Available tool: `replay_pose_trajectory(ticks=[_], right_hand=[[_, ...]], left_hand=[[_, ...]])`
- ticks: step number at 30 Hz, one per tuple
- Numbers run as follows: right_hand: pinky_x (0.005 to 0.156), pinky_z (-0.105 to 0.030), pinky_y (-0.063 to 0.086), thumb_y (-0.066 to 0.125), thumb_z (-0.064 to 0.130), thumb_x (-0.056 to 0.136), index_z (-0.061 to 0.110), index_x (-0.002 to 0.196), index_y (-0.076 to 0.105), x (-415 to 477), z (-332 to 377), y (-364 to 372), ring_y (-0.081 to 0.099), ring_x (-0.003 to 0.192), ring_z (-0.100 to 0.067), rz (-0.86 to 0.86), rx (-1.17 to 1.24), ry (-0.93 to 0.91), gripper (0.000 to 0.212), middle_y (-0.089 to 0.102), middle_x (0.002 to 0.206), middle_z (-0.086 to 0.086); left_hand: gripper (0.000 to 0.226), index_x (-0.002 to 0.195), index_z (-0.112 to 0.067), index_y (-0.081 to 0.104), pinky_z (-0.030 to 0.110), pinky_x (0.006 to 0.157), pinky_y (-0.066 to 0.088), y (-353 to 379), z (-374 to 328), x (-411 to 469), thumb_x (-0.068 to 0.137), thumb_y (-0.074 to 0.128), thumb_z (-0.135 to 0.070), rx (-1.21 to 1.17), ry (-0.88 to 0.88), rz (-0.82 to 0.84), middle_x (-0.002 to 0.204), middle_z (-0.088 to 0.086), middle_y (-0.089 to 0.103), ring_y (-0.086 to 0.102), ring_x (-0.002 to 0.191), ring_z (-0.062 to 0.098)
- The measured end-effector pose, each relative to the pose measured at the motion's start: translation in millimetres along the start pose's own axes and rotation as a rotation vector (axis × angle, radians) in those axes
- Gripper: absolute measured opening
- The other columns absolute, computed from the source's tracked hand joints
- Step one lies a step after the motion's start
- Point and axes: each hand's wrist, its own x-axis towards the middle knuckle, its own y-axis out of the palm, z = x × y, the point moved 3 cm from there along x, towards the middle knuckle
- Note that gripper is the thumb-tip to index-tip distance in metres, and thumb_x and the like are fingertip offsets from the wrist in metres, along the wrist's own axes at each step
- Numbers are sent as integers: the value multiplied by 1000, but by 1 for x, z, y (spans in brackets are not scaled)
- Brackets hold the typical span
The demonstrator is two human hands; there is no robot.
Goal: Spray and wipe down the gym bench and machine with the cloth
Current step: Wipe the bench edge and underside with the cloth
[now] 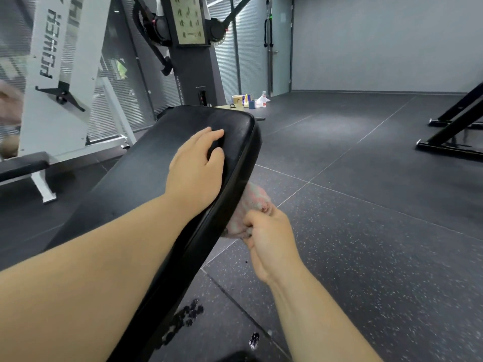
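Note:
A black padded gym bench point(146, 173) runs diagonally from the lower left up to the middle of the view. My left hand point(196, 165) rests flat on top of its pad near the far end, fingers relaxed. My right hand point(266, 236) grips a crumpled pink and grey cloth point(251, 202) and holds it against the bench's right side edge, just below the pad's rim. Part of the cloth is hidden under the pad. A dark cable machine point(188, 48) with an exercise chart stands behind the bench. No spray bottle is in either hand.
A white rack frame point(65, 74) and a low black pad point(23, 165) stand at the left. Several bottles and cups point(248, 100) sit on the floor by the far wall. A black bench frame point(454, 126) is at the right. Wet spots point(188, 317) mark the rubber floor.

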Motion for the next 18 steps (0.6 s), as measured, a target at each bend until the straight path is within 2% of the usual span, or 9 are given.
replay_pose_trajectory(ticks=[4, 7, 9, 11, 14, 16, 18], right_hand=[[60, -33, 50, 39, -15, 80, 4, 97, 53, -23, 13, -16, 57, 71, -29, 27, -136, 176, 29, 55, 84, -19], [48, -28, 48, 36, -17, 82, -2, 103, 55, 2, 51, -29, 60, 64, -27, -167, -37, 130, 32, 59, 83, -18], [51, -28, 46, 36, -9, 91, 4, 95, 60, 24, 74, -23, 59, 70, -24, -248, 29, 122, 27, 59, 83, -13], [54, -29, 44, 38, 2, 96, 13, 80, 58, 41, 82, -4, 54, 65, -20, -227, 19, 83, 28, 58, 73, -7], [58, -28, 46, 45, 21, 84, 22, 73, 54, 45, 69, 25, 45, 47, -18, -196, -135, 30, 14, 51, 45, 3], [72, -37, 58, 45, 24, 76, 19, 85, 63, 31, 48, 28, 56, 58, -21, -178, -211, 39, 21, 62, 60, -2], [79, -43, 59, 45, 8, 84, 11, 90, 64, 14, 28, 24, 61, 71, -24, -126, -213, 31, 20, 66, 74, -9]], left_hand=[[44, 146, -29, 43, 25, 118, 17, -8, -4, -22, 103, 37, -20, 24, 37, 81, 157, -13, 30, 23, 145, 6], [42, 143, -30, 47, 21, 110, 20, -16, 11, -49, 102, 39, -20, 58, 42, 55, 154, -16, 35, 29, 142, 6], [43, 143, -30, 47, 25, 112, 22, -18, 18, -60, 102, 38, -19, 65, 14, 38, 154, -16, 35, 30, 142, 8], [44, 142, -29, 48, 29, 115, 23, -17, 18, -61, 101, 38, -17, 62, 20, 19, 153, -14, 37, 30, 142, 9], [44, 139, -28, 51, 29, 114, 23, -16, 18, -57, 99, 39, -15, 70, 33, -10, 152, -13, 40, 32, 140, 10], [44, 137, -29, 52, 29, 111, 23, -15, 20, -56, 98, 40, -15, 82, 30, -26, 150, -14, 42, 33, 137, 10], [43, 134, -30, 54, 29, 107, 24, -15, 21, -54, 95, 38, -19, 87, 42, -45, 147, -15, 44, 35, 135, 11]])
